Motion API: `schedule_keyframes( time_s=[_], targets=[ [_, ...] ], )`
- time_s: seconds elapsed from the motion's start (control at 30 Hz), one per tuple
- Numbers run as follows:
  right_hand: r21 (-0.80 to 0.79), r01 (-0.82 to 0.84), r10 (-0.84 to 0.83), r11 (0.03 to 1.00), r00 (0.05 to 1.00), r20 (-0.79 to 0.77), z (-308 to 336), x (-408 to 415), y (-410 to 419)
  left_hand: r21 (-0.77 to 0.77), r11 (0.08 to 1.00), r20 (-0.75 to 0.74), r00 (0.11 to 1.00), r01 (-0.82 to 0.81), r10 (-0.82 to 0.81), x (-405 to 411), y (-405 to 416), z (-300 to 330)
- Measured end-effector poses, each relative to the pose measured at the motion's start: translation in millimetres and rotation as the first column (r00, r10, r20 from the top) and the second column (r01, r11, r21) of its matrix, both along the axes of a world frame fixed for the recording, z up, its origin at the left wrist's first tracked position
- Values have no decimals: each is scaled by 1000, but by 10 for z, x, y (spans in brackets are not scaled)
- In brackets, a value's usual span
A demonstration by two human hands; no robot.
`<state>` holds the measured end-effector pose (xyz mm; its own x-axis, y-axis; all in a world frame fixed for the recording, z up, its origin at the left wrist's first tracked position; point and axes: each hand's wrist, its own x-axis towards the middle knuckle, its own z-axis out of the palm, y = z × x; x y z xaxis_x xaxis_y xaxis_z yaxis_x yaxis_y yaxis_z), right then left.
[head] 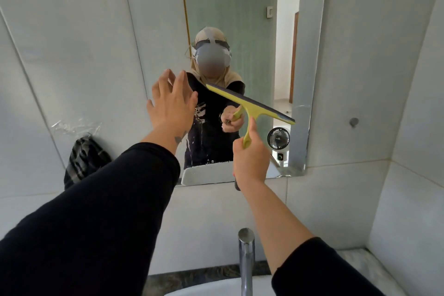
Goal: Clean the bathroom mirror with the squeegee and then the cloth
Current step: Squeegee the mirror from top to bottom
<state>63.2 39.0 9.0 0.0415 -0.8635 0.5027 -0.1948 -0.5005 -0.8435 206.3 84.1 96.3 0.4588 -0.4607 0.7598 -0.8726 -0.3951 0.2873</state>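
The wall mirror (242, 14) hangs ahead, and white streaks run down its lower middle. My right hand (251, 158) grips the handle of a yellow squeegee (252, 104). Its blade lies tilted against the glass at mid height, the left end higher than the right. My left hand (171, 103) is raised flat with fingers spread at the mirror's left edge, and holds nothing. A dark striped cloth (84, 160) hangs on the tiled wall to the left of the mirror, below a piece of clear plastic.
A chrome tap (246, 259) rises over the white basin (216, 288) at the bottom. A small wall hook (353, 122) sits right of the mirror. White tiled walls close in on both sides. The mirror reflects a person, a fan and a doorway.
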Motion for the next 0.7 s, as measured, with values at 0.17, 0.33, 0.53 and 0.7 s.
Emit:
schedule_keyframes(
  time_s=[0.17,0.33,0.53,0.7],
  targets=[
    [-72,-51,44,996,995,-92,-107,235,205,-23,999,-22,999,-23,23,202,178,-75],
    [-62,-50,43,997,994,-100,-156,439,348,-18,999,-47,998,-49,49,305,285,-115],
    [-90,-32,19,995,990,-137,-183,460,337,-11,999,-78,996,-47,46,351,317,-293],
    [-151,-122,57,981,925,-376,-238,500,498,-27,999,-90,995,-37,35,338,261,-295]
  ],
)
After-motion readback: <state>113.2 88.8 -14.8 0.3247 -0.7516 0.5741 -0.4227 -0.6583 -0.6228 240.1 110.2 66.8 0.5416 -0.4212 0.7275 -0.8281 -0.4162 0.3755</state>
